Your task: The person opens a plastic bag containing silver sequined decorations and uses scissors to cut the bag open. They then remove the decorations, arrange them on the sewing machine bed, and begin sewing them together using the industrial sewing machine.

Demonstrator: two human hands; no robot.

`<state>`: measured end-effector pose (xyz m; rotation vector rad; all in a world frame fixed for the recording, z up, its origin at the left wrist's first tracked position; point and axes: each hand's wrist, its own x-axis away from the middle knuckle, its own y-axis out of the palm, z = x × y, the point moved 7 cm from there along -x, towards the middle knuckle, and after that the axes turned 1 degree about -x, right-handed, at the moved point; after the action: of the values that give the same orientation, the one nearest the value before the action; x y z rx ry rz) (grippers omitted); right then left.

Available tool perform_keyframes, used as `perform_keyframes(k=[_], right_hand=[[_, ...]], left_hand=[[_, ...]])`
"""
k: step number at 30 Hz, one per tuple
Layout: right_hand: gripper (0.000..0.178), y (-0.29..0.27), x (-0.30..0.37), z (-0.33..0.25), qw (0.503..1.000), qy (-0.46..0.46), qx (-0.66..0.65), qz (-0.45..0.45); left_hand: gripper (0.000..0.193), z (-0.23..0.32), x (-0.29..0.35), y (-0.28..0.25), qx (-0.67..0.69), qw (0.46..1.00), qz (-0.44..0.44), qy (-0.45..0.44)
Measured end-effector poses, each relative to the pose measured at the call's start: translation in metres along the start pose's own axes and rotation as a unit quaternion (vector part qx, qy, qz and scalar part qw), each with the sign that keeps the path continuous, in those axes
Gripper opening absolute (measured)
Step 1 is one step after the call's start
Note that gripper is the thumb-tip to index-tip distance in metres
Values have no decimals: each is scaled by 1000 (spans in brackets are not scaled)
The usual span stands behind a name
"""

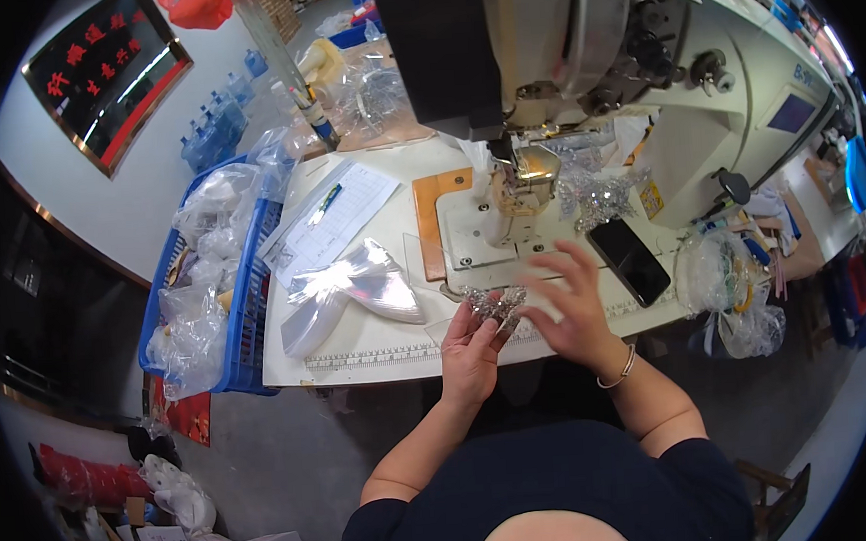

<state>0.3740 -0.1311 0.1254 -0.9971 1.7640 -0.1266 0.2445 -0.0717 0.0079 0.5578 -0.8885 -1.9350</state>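
At the table's front edge, my left hand (pixel 470 355) holds a small bunch of silvery, glittering beadwork (pixel 494 303) between thumb and fingers. My right hand (pixel 572 307) is just to the right of it, fingers spread and blurred by motion, with nothing visible in them. In front of both hands is a sewing machine (pixel 522 192), its needle area above a pale metal plate (pixel 466 241). Left of the plate lies a shiny, clear-and-white film piece (pixel 355 286) shaped like a bow. More glittering silver pieces (pixel 601 198) are heaped to the right of the needle area.
A black phone (pixel 630 260) lies right of my right hand. A ruler strip (pixel 379 356) runs along the table's front edge. At the left, a paper sheet (pixel 337 217) carries a pen (pixel 326 202), beside a blue crate (pixel 250 324) of plastic bags. More bags (pixel 732 284) hang at the right.
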Motion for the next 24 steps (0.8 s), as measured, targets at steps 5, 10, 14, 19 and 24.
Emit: perform_keyframes(k=[5,10,14,19,24], right_hand=[[30,24,-1,-4,992,-49,-18,-111],[27,28,0,2,992,-17,-71,-105],[25,27,0,3,992,-5,-76,-102],[24,24,3,4,993,-7,-66,-96],[25,25,2,-4,994,-20,-39,-102]], left_hand=[[37,-1,3,10,71,996,-25,-55],[43,-4,8,8,116,990,-5,-80],[44,-3,9,12,121,990,-20,-76],[44,-7,12,11,133,989,-19,-68],[40,-2,14,12,35,999,-12,6]])
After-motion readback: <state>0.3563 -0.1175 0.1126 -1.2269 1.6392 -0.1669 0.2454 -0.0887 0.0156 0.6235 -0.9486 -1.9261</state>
